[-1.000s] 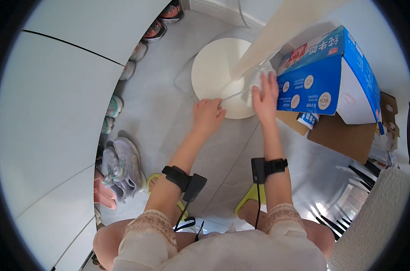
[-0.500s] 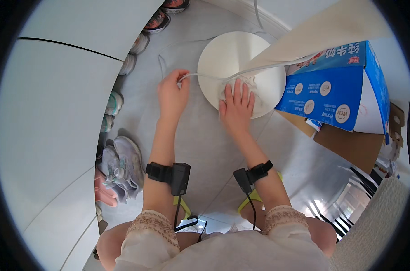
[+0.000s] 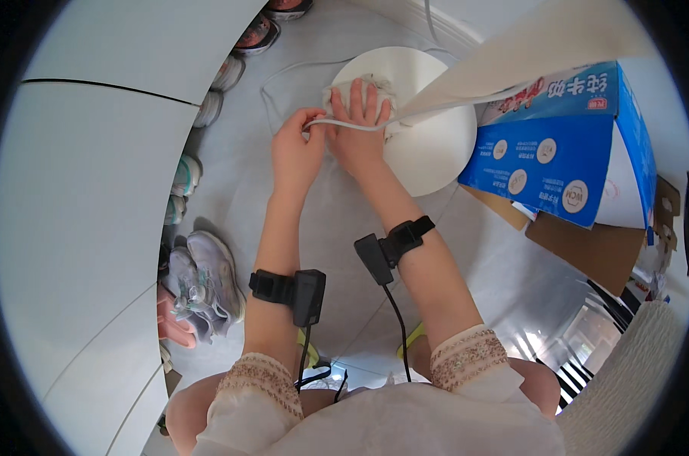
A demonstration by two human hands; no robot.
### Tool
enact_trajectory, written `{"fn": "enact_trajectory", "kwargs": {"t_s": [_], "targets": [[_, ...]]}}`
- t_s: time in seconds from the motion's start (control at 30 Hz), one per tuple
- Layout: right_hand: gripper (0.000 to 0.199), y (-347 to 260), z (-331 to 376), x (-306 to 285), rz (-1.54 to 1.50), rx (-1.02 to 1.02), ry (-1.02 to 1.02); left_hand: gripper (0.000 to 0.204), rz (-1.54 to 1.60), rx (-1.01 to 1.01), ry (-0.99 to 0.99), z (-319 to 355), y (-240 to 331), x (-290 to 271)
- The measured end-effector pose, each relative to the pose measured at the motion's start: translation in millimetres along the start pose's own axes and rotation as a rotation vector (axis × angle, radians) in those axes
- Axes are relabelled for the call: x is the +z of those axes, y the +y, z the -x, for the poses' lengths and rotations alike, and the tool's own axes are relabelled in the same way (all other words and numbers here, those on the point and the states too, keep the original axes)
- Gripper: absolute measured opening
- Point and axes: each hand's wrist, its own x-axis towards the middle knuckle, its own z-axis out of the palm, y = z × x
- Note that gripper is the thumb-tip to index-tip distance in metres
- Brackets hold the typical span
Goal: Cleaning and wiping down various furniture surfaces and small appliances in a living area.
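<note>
A round white disc base (image 3: 428, 144) lies on the pale floor. My right hand (image 3: 357, 128) presses flat on a crumpled white cloth (image 3: 343, 93) at the disc's left edge. My left hand (image 3: 297, 148) is just left of it, pinching a thin white cord (image 3: 284, 72) that runs along the floor and across my right hand. A pale slanted pole (image 3: 527, 53) rises from the disc toward the upper right.
A blue and white carton (image 3: 565, 152) stands right of the disc, with flat brown cardboard (image 3: 595, 243) beside it. Several shoes (image 3: 200, 281) line the white curved wall (image 3: 79, 190) on the left. Both wrists wear black strapped devices with cables.
My right hand and the cloth have slid from the disc's middle to its left edge. My left hand has moved right, closer to the right hand, still holding the cord.
</note>
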Motion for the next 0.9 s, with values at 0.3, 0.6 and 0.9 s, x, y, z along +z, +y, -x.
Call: {"fn": "enact_trajectory", "kwargs": {"t_s": [0.3, 0.6, 0.9], "targets": [[0.052, 35, 87, -55, -0.042, -0.172, -0.194, 0.016, -0.093, 0.119, 0.011, 2, 5, 20], [0.049, 104, 89, -81, 0.184, 0.065, -0.043, 0.021, -0.144, 0.224, -0.022, 10, 13, 41], [0.049, 114, 51, -63, 0.197, 0.139, -0.064, 0.047, -0.135, 0.284, -0.016, 27, 59, 92]]}}
